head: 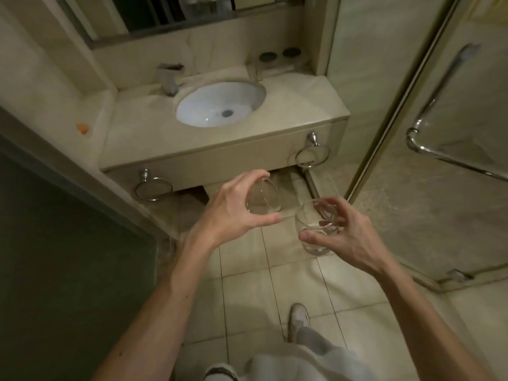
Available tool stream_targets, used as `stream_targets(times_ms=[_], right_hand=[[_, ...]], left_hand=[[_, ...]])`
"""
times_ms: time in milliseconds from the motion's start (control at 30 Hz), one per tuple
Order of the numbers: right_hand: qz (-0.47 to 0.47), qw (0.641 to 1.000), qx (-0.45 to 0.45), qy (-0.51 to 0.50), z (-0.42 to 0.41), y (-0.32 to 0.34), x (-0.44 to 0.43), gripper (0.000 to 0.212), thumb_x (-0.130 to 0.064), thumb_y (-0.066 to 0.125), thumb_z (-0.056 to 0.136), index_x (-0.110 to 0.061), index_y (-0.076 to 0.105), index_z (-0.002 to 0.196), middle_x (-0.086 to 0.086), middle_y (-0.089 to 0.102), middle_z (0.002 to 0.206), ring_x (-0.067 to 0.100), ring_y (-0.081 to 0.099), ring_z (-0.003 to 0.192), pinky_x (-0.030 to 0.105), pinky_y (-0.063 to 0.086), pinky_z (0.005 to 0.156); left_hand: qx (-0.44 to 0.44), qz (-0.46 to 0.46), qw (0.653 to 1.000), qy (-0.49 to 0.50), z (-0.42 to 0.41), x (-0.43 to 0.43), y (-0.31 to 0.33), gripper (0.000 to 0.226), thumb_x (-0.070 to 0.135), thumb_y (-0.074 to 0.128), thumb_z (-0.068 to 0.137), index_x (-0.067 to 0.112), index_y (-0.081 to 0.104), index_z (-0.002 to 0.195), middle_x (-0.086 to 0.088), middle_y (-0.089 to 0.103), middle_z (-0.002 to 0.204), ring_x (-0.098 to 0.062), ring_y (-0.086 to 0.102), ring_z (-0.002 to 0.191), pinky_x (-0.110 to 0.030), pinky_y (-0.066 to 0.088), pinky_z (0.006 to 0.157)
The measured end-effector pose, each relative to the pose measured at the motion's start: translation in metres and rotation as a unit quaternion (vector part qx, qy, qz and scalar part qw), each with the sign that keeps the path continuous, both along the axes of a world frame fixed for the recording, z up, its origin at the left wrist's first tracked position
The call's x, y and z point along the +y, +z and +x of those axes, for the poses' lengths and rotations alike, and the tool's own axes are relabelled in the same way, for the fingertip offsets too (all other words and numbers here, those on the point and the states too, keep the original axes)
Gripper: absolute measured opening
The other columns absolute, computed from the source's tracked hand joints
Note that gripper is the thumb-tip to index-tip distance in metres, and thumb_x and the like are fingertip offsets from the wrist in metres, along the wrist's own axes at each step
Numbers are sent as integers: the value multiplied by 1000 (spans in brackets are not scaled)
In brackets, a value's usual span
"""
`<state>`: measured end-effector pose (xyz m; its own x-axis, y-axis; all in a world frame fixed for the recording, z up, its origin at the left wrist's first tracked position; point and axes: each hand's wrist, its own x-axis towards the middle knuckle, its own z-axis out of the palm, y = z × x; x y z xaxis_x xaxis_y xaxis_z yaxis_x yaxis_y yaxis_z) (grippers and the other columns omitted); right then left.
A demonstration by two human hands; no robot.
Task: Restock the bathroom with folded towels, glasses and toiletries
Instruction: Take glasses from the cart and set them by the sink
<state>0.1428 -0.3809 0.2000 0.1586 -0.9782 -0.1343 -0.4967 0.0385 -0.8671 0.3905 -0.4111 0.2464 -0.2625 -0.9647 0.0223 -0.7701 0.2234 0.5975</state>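
Basically early stage, judging by how bare the room is. Shower door [428,111] takes up the right side, its chrome handle [439,149] catching glare; dark door panel [55,257] fills the lower left. Vanity counter [297,105] sits ahead with the oval sink [220,104] sunk in and faucet [169,78] behind it. Counter surface shows no glasses, no towels.

Both towel rings, left ring [153,187] and right ring [312,155], hang off the counter front with nothing on them. So towels not done, as far as this view shows.

Toiletries: two dark round lids [280,55] on the back ledge, maybe jars. Can't tell if those count as stocked.

Glasses in transit. Left hand [233,213] grips one clear glass [262,199] from above, fingers curled over the rim side, thumb under. Right hand [343,235] holds the second glass [310,229] by its side, fingertips wrapped round. Both glasses are in the air over the floor tiles [247,284], well short of the counter, near each other but not clearly touching.

Left to do, my read: set both glasses down, then towels, then toiletries.

Hard to make out: mirror [165,12] is cut off at the top, contents murky. Small orange thing [82,128] on the left ledge, unidentifiable. Under-counter area is shadowed.
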Motion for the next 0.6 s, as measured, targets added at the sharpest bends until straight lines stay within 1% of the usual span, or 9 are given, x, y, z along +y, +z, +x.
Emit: stream_targets(times_ms=[100, 167, 233, 300, 367, 433, 500, 533, 600], right_hand=[[-11, 1000, -10, 4, 2, 10, -52, 113, -85, 75, 45, -31, 45, 140, -10, 54, 142, 11, 62, 113, 43, 53, 98], [-24, 999, -23, -1, 7, 16, -83, 103, -76, 80, 50, -31, 47, 138, -15, 55, 135, 7, 61, 113, 42, 53, 97], [-35, 999, -36, -14, 14, 20, -115, 95, -66, 84, 54, -30, 51, 135, -14, 58, 129, 6, 61, 111, 42, 54, 96], [-42, 998, -45, -30, 23, 21, -148, 95, -67, 84, 53, -28, 53, 134, -12, 62, 124, 5, 62, 108, 40, 55, 94], [-44, 997, -55, -43, 33, 20, -183, 96, -70, 83, 51, -30, 53, 134, -14, 64, 122, 1, 63, 105, 37, 56, 92], [-36, 996, -65, -55, 45, 18, -218, 90, -68, 84, 54, -36, 53, 132, -17, 63, 120, 2, 63, 105, 37, 55, 92], [-36, 995, -67, -71, 59, 15, -253, 92, -68, 85, 53, -36, 52, 134, -20, 62, 120, 3, 64, 105, 38, 56, 91], [-41, 993, -67, -83, 67, 13, -270, 97, -71, 84, 51, -34, 52, 135, -20, 62, 120, 4, 64, 105, 38, 57, 90], [-47, 991, -62, -109, 82, 10, -302, 102, -76, 81, 51, -31, 50, 137, -18, 62, 121, 7, 64, 106, 40, 57, 91]], left_hand=[[112, -7, 992, 63, -2, -43, 2, 81, 61, 84, 62, 40, 51, 133, 18, 60, 131, -1, 60, 115, -33, 50, 99], [184, -10, 977, 104, 0, -72, -1, 78, 62, 84, 59, 45, 52, 128, 21, 62, 127, 2, 61, 113, -37, 53, 99], [250, -13, 959, 136, 4, -101, -4, 73, 60, 84, 58, 48, 53, 124, 19, 63, 125, -2, 62, 114, -43, 56, 95], [293, -14, 943, 154, 9, -130, -7, 71, 58, 86, 58, 48, 54, 121, 15, 63, 125, -6, 62, 116, -37, 56, 94], [336, -5, 928, 163, 17, -160, -10, 72, 53, 89, 60, 40, 55, 122, 13, 64, 125, -6, 60, 121, -26, 52, 97], [343, -4, 925, 165, 29, -193, -13, 75, 49, 91, 61, 32, 56, 125, 14, 64, 123, 1, 57, 121, -14, 46, 97], [331, -18, 929, 164, 42, -227, -16, 75, 51, 90, 62, 33, 56, 126, 17, 64, 122, 4, 54, 118, -7, 41, 92], [331, -21, 929, 162, 49, -244, -17, 74, 50, 89, 62, 33, 55, 126, 17, 63, 122, 1, 54, 117, -6, 40, 89], [331, -24, 930, 160, 61, -278, -20, 70, 46, 86, 65, 35, 55, 127, 17, 60, 123, -4, 52, 116, -13, 41, 88]])
